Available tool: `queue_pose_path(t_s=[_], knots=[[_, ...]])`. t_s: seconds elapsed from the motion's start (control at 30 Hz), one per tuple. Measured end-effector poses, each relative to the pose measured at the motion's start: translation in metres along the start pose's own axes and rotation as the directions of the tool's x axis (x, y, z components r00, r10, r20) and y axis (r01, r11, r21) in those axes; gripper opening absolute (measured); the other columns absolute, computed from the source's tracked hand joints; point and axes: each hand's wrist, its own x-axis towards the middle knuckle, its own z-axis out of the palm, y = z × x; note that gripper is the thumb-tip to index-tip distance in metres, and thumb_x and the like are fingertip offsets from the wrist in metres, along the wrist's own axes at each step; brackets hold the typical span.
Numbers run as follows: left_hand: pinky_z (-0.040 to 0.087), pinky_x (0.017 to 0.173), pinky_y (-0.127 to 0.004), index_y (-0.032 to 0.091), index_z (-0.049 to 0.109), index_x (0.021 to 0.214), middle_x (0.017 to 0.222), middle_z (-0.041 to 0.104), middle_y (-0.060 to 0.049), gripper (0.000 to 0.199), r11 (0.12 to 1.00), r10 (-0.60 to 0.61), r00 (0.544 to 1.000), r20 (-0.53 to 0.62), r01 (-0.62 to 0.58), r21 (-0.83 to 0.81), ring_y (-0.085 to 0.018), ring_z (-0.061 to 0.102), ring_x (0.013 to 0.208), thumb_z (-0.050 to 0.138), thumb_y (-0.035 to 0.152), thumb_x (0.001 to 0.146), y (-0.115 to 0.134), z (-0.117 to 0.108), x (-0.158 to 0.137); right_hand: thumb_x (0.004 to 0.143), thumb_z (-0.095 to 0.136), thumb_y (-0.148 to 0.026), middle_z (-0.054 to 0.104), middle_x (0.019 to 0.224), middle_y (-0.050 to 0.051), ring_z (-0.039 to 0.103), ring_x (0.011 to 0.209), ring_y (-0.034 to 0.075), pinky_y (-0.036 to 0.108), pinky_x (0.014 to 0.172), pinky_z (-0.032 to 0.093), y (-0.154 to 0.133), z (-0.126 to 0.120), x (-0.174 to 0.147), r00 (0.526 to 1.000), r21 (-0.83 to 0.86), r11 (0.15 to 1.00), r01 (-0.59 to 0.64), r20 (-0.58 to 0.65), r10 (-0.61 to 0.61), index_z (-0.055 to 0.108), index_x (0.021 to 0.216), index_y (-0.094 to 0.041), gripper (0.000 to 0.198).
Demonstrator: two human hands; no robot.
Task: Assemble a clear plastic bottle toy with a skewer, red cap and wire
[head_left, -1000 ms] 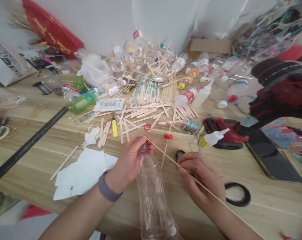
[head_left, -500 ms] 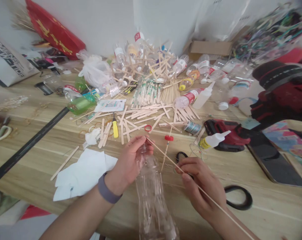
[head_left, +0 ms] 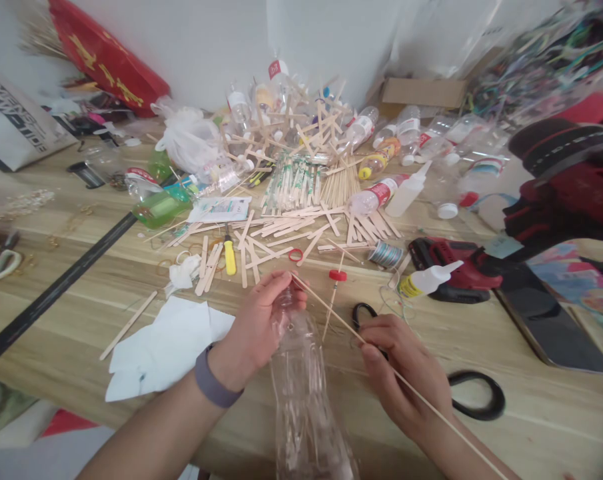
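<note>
My left hand (head_left: 265, 327), with a grey band on its wrist, is closed around the neck of a clear plastic bottle (head_left: 304, 400). The bottle's body slants down towards me. Between the thumb and fingers of my right hand (head_left: 404, 380) is a long thin wooden skewer (head_left: 406, 381). Its far tip meets the bottle's neck beside my left fingertips; whether it enters the plastic I cannot tell. Black-handled scissors (head_left: 477, 397) lie partly hidden beneath my right hand. Just beyond the bottle is a short stick (head_left: 327, 313) carrying a red bottle cap (head_left: 338, 275).
Craft sticks (head_left: 286, 227), a yellow screwdriver (head_left: 230, 257) and white paper (head_left: 166, 347) lie on the wooden table. To the right are a glue bottle (head_left: 428, 281), a thread spool (head_left: 385, 255), a red power drill (head_left: 451, 267) and a phone (head_left: 546, 327). Plastic bottles crowd the back.
</note>
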Motion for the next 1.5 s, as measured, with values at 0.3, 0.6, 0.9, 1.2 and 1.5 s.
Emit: queue_pose_path(t_s=[0.3, 0.6, 0.9, 1.2, 1.5], knots=[[0.049, 0.061, -0.018, 0.015, 0.065, 0.073, 0.070, 0.069, 0.000, 0.009, 1.000, 0.015, 1.000, 0.018, -0.015, 0.001, -0.008, 0.061, 0.059, 0.065, 0.017, 0.081, 0.0013, -0.0015, 0.0000, 0.088, 0.047, -0.011, 0.058, 0.074, 0.003, 0.059, 0.069, 0.016, 0.027, 0.060, 0.047, 0.0028, 0.0010, -0.0050, 1.000, 0.021, 1.000, -0.006, 0.013, 0.006, 0.054, 0.089, -0.022, 0.013], [0.049, 0.061, -0.018, 0.016, 0.065, 0.072, 0.070, 0.067, 0.000, 0.009, 0.999, 0.021, 1.000, -0.001, -0.021, 0.030, -0.008, 0.061, 0.060, 0.065, 0.017, 0.081, -0.0010, -0.0009, 0.0005, 0.088, 0.046, -0.010, 0.057, 0.073, 0.002, 0.059, 0.068, 0.014, 0.024, 0.059, 0.047, -0.0002, -0.0002, -0.0010, 0.999, -0.028, 0.999, 0.033, -0.010, -0.033, 0.053, 0.086, -0.020, 0.013], [0.049, 0.063, -0.020, 0.016, 0.064, 0.071, 0.068, 0.067, 0.001, 0.008, 0.997, 0.057, 0.998, -0.009, -0.056, 0.049, -0.009, 0.060, 0.061, 0.070, 0.019, 0.075, -0.0015, 0.0009, -0.0006, 0.090, 0.046, -0.008, 0.056, 0.075, 0.002, 0.058, 0.071, 0.013, 0.024, 0.063, 0.047, -0.0007, -0.0009, -0.0065, 0.998, -0.071, 0.997, 0.021, 0.055, -0.018, 0.051, 0.089, -0.020, 0.013], [0.049, 0.061, -0.018, 0.016, 0.066, 0.072, 0.070, 0.069, 0.001, 0.008, 0.990, 0.127, 0.991, 0.049, -0.129, 0.052, -0.007, 0.061, 0.060, 0.071, 0.022, 0.075, -0.0049, -0.0032, 0.0008, 0.089, 0.047, -0.007, 0.055, 0.074, 0.001, 0.056, 0.068, 0.013, 0.023, 0.060, 0.047, -0.0053, 0.0001, -0.0052, 0.999, -0.082, 0.996, 0.029, 0.048, -0.025, 0.050, 0.088, -0.020, 0.014], [0.049, 0.061, -0.018, 0.016, 0.067, 0.073, 0.070, 0.069, 0.001, 0.009, 0.990, 0.124, 0.991, 0.048, -0.127, 0.058, -0.007, 0.061, 0.060, 0.072, 0.023, 0.074, -0.0044, -0.0042, 0.0016, 0.088, 0.046, -0.006, 0.057, 0.076, 0.001, 0.058, 0.070, 0.013, 0.022, 0.061, 0.048, -0.0052, -0.0003, -0.0052, 0.998, -0.085, 0.996, 0.039, 0.056, -0.035, 0.051, 0.089, -0.020, 0.015]])
